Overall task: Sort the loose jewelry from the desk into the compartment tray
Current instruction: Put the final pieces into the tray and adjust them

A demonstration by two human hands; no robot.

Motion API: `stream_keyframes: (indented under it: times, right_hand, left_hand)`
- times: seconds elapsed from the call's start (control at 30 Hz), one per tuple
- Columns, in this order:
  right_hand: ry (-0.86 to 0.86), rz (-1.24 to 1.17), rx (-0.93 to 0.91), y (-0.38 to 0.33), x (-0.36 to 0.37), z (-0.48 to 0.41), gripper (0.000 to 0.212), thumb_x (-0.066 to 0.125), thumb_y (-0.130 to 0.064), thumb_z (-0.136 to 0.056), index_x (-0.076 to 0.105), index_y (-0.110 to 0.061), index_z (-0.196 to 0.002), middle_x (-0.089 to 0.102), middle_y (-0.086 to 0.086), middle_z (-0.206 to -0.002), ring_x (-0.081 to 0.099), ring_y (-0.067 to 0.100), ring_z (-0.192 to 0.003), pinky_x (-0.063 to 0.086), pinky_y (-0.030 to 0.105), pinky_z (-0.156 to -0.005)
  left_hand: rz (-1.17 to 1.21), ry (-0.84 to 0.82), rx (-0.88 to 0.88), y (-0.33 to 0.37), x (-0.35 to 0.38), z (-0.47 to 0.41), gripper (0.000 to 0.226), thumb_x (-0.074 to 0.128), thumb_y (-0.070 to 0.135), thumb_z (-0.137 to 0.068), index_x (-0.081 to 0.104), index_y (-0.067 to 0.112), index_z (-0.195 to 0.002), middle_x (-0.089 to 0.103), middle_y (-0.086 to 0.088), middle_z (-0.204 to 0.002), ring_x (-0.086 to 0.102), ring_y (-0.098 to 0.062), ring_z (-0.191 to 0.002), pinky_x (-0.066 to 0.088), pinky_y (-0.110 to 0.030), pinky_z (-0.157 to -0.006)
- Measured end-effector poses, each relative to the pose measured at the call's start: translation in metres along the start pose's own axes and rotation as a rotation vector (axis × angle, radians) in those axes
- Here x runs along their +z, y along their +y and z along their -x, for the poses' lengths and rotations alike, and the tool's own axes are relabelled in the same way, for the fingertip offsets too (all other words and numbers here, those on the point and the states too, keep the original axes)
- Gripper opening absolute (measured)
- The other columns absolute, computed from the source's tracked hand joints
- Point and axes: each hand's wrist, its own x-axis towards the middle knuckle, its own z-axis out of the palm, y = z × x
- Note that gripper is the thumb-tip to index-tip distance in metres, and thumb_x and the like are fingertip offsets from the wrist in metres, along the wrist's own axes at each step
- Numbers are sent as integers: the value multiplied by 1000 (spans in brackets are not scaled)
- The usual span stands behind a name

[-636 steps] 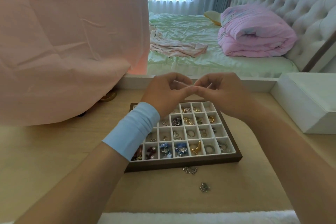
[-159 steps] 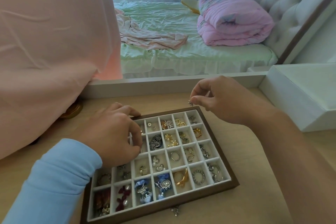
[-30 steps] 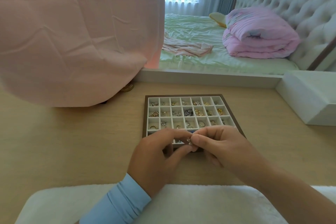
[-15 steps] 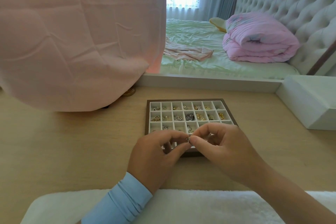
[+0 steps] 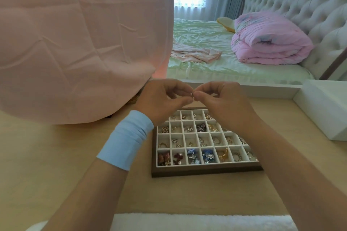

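Near edge: a white fluffy mat [image 5: 187, 221] lies along the near side of the pale wooden counter [image 5: 56, 174].
Tray: the brown wooden tray with small white boxes [image 5: 206, 171] sits flat on the counter between the two forearms. Most boxes that show already hold pieces. The right arm hides some on the right side.
Left hand: the left hand [image 5: 165, 99], with a light blue cuff [image 5: 127, 139] on its wrist, is up in the air over the far edge of the tray. Its thumb and fingers are curled in and pinch the piece.
Right hand: the right hand [image 5: 221, 101] is just beside it, fingertips meeting the left ones, and pinches the same piece.
Piece: the tiny silver piece of jewelry [image 5: 191, 95] sits right between the two sets of fingertips, not yet in the tray.
Which way to go: the tray lies below the piece and nearer to the person, so I think the piece must come down and a little back.
Which hand is nearer: both are just as near, and either could carry it.
Long side of the piece: too small to tell.
What could go wrong: I think it could slip and drop into the wrong box.
Far side: a big pink cloth [image 5: 75, 43] hangs on the left, and a white box [image 5: 323, 110] sits on the right.
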Motion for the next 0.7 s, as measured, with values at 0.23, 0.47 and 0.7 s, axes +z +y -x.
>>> stream_keyframes:
  times: [0.23,0.47,0.7]
  right_hand:
    - [-154,273,-8,15,7,-20,8,71,-37,-92,70,-33,-85,68,-16,-82,57,-7,-71,40,13,-66]
    - [-503,541,26,16,8,-20,11,66,-42,-95,66,-40,-84,65,-19,-90,59,-2,-79,53,25,-77]
    - [-572,728,-35,15,13,-20,9,62,-43,-95,70,-40,-94,64,-18,-91,59,1,-82,57,31,-81]
  left_hand:
    - [-129,-134,-112,-36,-10,-14,21,63,13,-89,75,31,-89,72,20,-84,60,2,-73,41,-4,-63]
    - [-264,-337,-103,-46,0,-8,32,58,10,-83,74,37,-81,61,17,-93,51,-1,-92,43,-26,-84]
    - [-307,-509,-69,-36,4,-8,23,63,26,-80,74,45,-77,55,20,-101,44,0,-104,39,-27,-95]
